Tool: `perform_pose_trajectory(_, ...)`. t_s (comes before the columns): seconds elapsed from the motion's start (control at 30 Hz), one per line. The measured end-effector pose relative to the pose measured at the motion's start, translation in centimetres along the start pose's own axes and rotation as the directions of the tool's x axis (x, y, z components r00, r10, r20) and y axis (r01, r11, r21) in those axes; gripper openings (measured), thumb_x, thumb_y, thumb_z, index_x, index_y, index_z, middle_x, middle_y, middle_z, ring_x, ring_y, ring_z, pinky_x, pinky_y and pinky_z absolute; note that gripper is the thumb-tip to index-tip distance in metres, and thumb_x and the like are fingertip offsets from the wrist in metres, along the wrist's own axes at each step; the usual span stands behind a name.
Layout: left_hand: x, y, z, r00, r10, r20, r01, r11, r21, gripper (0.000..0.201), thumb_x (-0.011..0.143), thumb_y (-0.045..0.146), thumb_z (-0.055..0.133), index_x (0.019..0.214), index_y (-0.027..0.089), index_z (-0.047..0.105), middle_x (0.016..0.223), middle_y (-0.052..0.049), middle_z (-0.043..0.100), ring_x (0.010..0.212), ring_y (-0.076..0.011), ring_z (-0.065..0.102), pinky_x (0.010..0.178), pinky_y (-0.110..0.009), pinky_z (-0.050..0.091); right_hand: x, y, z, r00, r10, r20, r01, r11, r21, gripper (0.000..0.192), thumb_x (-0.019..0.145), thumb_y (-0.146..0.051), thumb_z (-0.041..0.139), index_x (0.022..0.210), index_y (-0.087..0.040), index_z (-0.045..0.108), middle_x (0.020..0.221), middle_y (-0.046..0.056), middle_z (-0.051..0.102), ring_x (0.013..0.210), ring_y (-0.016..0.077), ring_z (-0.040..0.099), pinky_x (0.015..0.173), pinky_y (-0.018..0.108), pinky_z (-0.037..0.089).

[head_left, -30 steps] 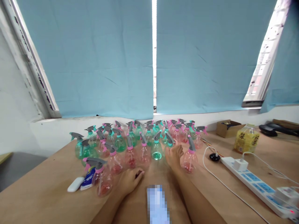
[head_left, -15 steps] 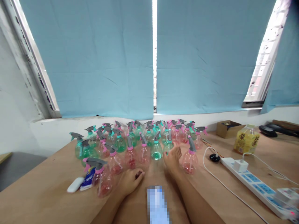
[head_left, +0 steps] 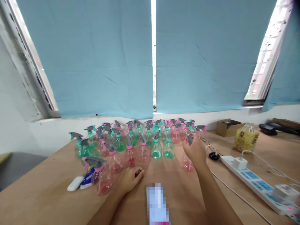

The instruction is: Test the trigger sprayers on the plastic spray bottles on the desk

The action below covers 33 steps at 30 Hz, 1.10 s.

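Pale blue blinds [head_left: 93,56] cover the windows behind a wooden table [head_left: 47,193], and a thin line of daylight shows between them. Many small spray bottles [head_left: 131,140], pink and green with grey triggers, stand together at the far side of the table. The right hand [head_left: 195,151] is closed around the top of one pink spray bottle [head_left: 187,163], which stands at the right edge of the group, a little apart from the others. The left hand [head_left: 130,179] lies on the table with fingers loosely curled, holding nothing, near another pink bottle [head_left: 103,181]. At the right lie a white power strip [head_left: 253,184] and a yellow bottle [head_left: 246,137].
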<state>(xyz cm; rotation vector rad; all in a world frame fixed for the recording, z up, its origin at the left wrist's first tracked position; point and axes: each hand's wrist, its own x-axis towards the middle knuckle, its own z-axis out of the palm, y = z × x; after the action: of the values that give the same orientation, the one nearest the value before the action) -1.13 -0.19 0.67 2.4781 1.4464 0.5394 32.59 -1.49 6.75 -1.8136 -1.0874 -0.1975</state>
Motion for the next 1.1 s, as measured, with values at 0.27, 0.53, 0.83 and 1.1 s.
perform_pose_trajectory(0.27,0.1,0.0,-0.1,1.0,0.016,0.011,-0.016,1.0,-0.003,0.036,0.098,0.046,0.042,0.095,0.024,0.071,0.087,-0.001,0.075,0.076,-0.018,0.067,0.062,-0.025,0.037,-3.1,-0.4,1.6,0.926,-0.327,0.187,0.227,0.882,0.413,0.042,0.081,-0.028,0.054,0.12,-0.022,0.067,0.097,0.006,0.071,0.086,0.0232,0.065,0.079,0.032,0.048)
perform_pose_trajectory(0.53,0.1,-0.3,0.3,1.0,0.017,0.01,-0.017,1.0,-0.004,0.04,0.098,0.048,0.04,0.098,0.023,0.071,0.085,-0.002,0.075,0.074,-0.0184,0.066,0.062,-0.025,0.038,-6.5,-4.4,7.0,0.875,-0.406,0.265,0.061,0.634,0.771,0.034,0.079,-0.024,0.056,0.109,-0.019,0.071,0.082,0.002,0.068,0.067,0.016,0.056,0.067,0.027,0.047)
perform_pose_trajectory(0.83,-0.2,0.4,-0.3,1.0,0.006,0.013,-0.006,1.0,0.024,0.038,0.098,0.048,0.042,0.096,0.024,0.071,0.083,-0.001,0.076,0.071,-0.0189,0.067,0.059,-0.025,0.036,-5.5,-6.8,9.8,0.62,-0.647,0.443,-0.21,0.407,0.889,0.034,0.064,-0.015,0.052,0.092,-0.021,0.072,0.075,-0.001,0.065,0.069,0.0149,0.055,0.069,0.026,0.045)
perform_pose_trajectory(1.1,-0.3,0.8,-0.5,1.0,0.021,0.02,-0.021,1.0,0.016,0.041,0.099,0.048,0.039,0.091,0.023,0.071,0.086,-0.002,0.076,0.074,-0.019,0.068,0.061,-0.025,0.037,-5.8,-7.3,10.6,0.628,-0.56,0.54,-0.377,0.389,0.841,0.021,0.063,-0.016,0.059,0.08,-0.021,0.071,0.06,-0.003,0.061,0.058,0.0138,0.054,0.061,0.026,0.045)
